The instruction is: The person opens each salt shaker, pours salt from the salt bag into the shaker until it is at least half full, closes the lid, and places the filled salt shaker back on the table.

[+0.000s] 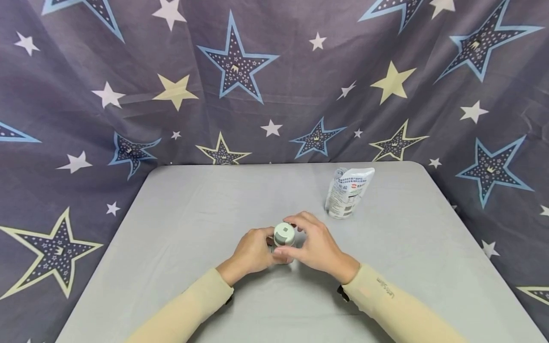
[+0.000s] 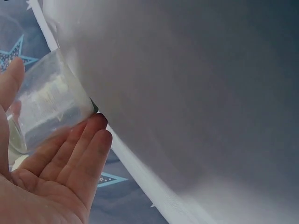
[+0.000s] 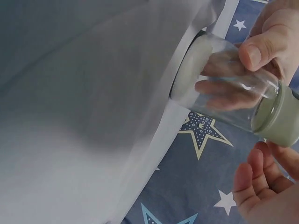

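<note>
A clear glass jar (image 3: 229, 84) with a pale green lid (image 1: 284, 233) stands upright on the table. Something whitish shows at the bottom of the jar, too blurred to identify. My left hand (image 1: 254, 252) holds the glass body, thumb on one side and fingers on the other. In the left wrist view, the fingers of this hand (image 2: 60, 177) lie along the jar's wall. My right hand (image 1: 316, 244) grips the lid between thumb and index finger. Its other fingers (image 3: 259, 175) are loosely bent, apart from the glass in the right wrist view.
A white printed pouch (image 1: 348, 193) stands upright behind and to the right of my hands. The grey-covered table (image 1: 193, 205) reaches back to a dark curtain (image 1: 257, 119) patterned with stars.
</note>
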Demonstrator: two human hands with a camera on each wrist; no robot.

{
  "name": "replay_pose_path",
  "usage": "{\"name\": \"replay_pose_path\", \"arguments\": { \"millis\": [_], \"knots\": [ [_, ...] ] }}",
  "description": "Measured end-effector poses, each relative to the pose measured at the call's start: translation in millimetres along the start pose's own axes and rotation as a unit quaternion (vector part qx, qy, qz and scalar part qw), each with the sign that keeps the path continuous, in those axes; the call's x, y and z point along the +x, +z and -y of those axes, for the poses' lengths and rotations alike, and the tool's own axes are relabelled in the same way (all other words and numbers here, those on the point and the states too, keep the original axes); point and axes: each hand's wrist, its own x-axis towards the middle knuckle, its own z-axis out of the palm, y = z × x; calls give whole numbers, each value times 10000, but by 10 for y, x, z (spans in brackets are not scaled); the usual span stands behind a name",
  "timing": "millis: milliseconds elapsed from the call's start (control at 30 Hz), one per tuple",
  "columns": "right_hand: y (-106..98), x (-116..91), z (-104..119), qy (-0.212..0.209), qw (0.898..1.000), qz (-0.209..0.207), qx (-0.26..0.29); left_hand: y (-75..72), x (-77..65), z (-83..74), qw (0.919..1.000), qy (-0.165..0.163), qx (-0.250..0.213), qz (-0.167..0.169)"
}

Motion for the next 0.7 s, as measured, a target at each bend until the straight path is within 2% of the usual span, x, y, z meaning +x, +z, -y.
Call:
{"name": "replay_pose_path", "arguments": {
  "millis": [200,367,700],
  "knots": [
    [33,8,39,47,9999,-38,-114,10,10,15,9992,196,-318,107],
    [41,24,57,90,9999,-61,-117,10,25,27,9976,151,-631,239],
    [42,24,69,191,9998,94,49,0,49,30,9967,253,-670,368]
  ]
}}
